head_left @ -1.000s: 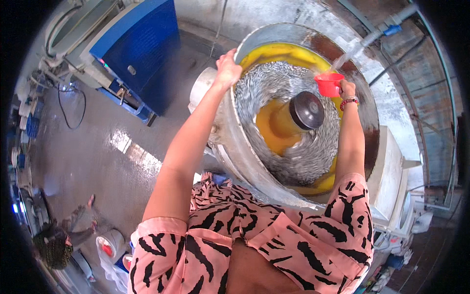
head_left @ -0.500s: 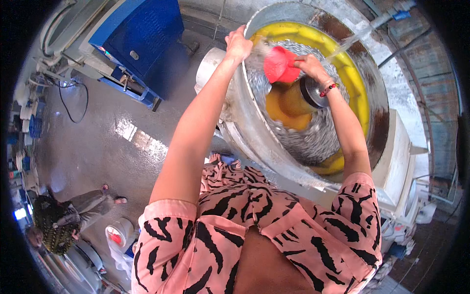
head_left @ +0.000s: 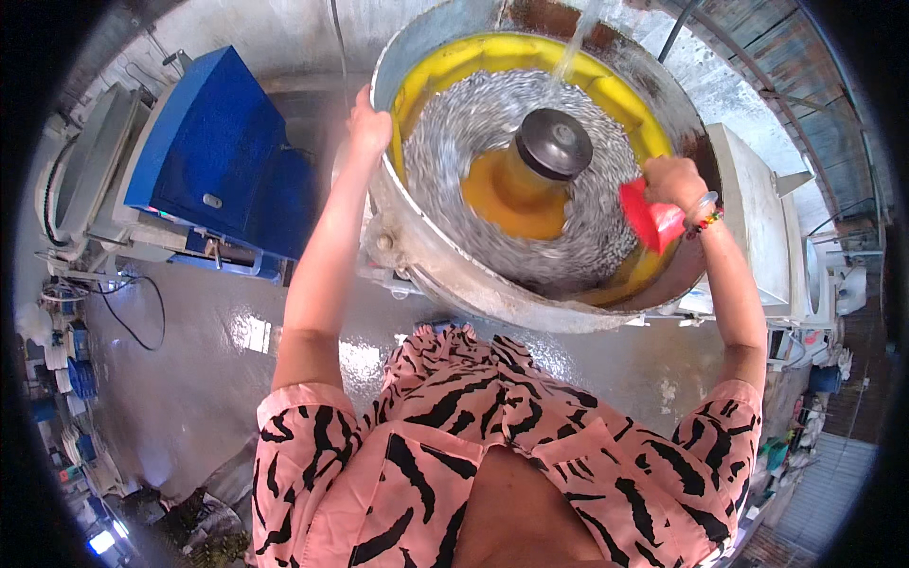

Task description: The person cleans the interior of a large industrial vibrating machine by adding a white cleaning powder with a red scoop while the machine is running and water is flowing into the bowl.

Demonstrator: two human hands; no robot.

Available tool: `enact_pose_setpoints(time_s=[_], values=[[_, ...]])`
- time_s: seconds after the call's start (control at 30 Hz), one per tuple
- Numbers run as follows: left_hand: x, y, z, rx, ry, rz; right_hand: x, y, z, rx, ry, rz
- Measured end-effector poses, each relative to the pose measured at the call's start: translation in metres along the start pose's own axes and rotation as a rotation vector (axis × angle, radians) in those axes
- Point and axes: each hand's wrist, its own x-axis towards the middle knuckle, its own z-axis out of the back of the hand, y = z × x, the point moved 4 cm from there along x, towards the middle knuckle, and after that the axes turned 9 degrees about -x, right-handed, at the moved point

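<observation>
My left hand (head_left: 369, 128) is closed over the left rim of a large round metal tub (head_left: 492, 308). In my right hand (head_left: 674, 182) is a red plastic scoop (head_left: 648, 216), held at the right side inside the tub, by its yellow lining (head_left: 617, 95). Many small silvery pieces (head_left: 445, 142), blurred by motion, ring a central post with a dark rounded cap (head_left: 555, 142) and an orange-yellow base (head_left: 511, 204). Whether the scoop's lower edge touches the pieces I cannot tell. Water (head_left: 574, 47) streams into the tub at the far side.
A blue machine cabinet (head_left: 218, 151) stands to the left of the tub, with a dark cable (head_left: 156, 322) near the floor. Wet, shiny floor (head_left: 208, 369) lies below. At the right of the tub is a pale box-shaped housing (head_left: 753, 218).
My right hand has carried the red scoop from the tub's left part, past the post, to its right side. My left hand stays on the rim while the whole view has shifted.
</observation>
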Motion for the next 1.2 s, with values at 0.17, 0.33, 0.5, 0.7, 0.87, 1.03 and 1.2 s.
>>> enact_pose_setpoints(time_s=[0.17,0.33,0.5,0.7,0.87,1.03,1.2], values=[[0.004,-0.001,-0.002,-0.078,-0.009,-0.019,0.088,-0.086,-0.014,0.224,-0.518,-0.487],[-0.007,-0.015,0.001,-0.101,-0.056,-0.009,0.193,-0.079,-0.047,1.889,-0.582,-0.539],[-0.014,-0.028,0.0,-0.021,-0.017,0.099,0.25,-0.041,-0.071,2.15,-0.493,-0.542],[-0.015,-0.025,0.005,0.037,-0.019,0.095,0.251,-0.005,-0.09,2.39,-0.254,-0.609],[-0.011,-0.021,0.002,-0.016,0.001,0.086,0.251,-0.003,-0.098,2.521,-0.239,-0.551],[-0.009,-0.025,-0.003,-0.005,0.044,0.086,0.244,-0.023,-0.123,2.634,-0.311,-0.649],[-0.003,-0.018,-0.003,0.034,-0.027,0.01,0.203,-0.059,-0.13,2.554,-0.616,-0.55]])
